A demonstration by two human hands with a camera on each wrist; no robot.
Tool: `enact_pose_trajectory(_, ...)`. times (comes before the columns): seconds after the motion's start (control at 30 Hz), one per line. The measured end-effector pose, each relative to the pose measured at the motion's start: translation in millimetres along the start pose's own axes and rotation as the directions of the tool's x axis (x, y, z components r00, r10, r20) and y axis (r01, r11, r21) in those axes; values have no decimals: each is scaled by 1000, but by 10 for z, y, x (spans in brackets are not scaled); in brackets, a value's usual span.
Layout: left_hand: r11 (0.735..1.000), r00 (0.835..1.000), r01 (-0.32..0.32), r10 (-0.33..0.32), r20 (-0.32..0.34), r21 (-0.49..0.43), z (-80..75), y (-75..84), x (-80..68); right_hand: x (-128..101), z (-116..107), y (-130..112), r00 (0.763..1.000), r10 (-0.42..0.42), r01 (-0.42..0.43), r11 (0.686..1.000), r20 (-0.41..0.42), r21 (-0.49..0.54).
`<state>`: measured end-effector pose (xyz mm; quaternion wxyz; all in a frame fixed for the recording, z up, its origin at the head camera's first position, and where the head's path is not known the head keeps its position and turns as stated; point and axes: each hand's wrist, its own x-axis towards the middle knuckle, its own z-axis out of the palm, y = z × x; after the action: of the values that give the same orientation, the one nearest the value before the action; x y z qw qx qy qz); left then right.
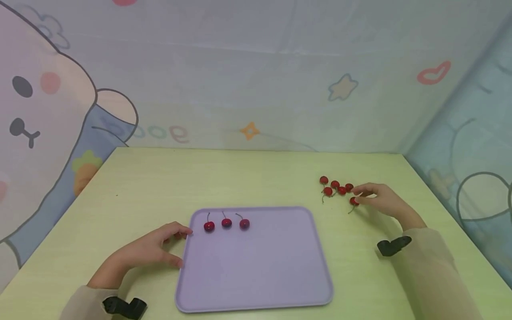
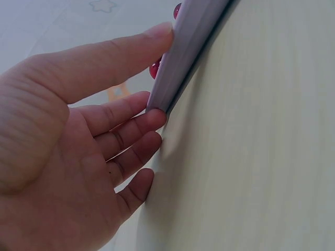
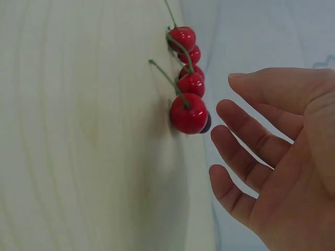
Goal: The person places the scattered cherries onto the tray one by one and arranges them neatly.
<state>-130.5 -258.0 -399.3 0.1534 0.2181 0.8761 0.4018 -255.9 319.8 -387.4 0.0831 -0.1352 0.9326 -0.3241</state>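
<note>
Three dark red cherries [image 1: 226,223] with stems sit in a row at the far left of the lilac tray [image 1: 256,266]. My left hand [image 1: 150,246] rests at the tray's left edge, thumb and fingertips against its side; the left wrist view shows the tray's side wall [image 2: 183,57] at those fingers. To the right of the tray, several cherries [image 1: 328,191] lie in a loose cluster on the table. My right hand [image 1: 380,200] hovers beside the nearest cherry [image 3: 188,114], thumb and fingers spread apart with nothing between them.
The pale yellow-green table [image 1: 240,178] runs back to a printed cloth backdrop [image 1: 248,66]. Another cloth [image 1: 480,133] hangs along the right side. Small black cameras [image 1: 394,245] are worn on both wrists, over the sleeves.
</note>
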Motion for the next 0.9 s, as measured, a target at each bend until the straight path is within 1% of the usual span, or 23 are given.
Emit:
enact_pose_trajectory(0.13, 1000, 1000, 5, -5, 0, -8, -4, 16, -5, 29, 31, 58, 1000, 21, -21, 1000, 2, -4)
enact_pose_trajectory(0.3, 1000, 1000, -6, 6, 1, 1, -3, 6, -9, 58, 53, 108, 999, 40, -40, 999, 8, -7)
enact_pose_trajectory(0.57, 1000, 1000, 12, -12, 2, -2, 12, -14, -7, 48, 85, 142, 999, 15, -15, 1000, 29, -2)
enact_pose_trajectory(0.9, 1000, 1000, -4, 5, -7, 22, 17, -65, 4, 68, 102, 138, 998, 48, -48, 999, 41, -14)
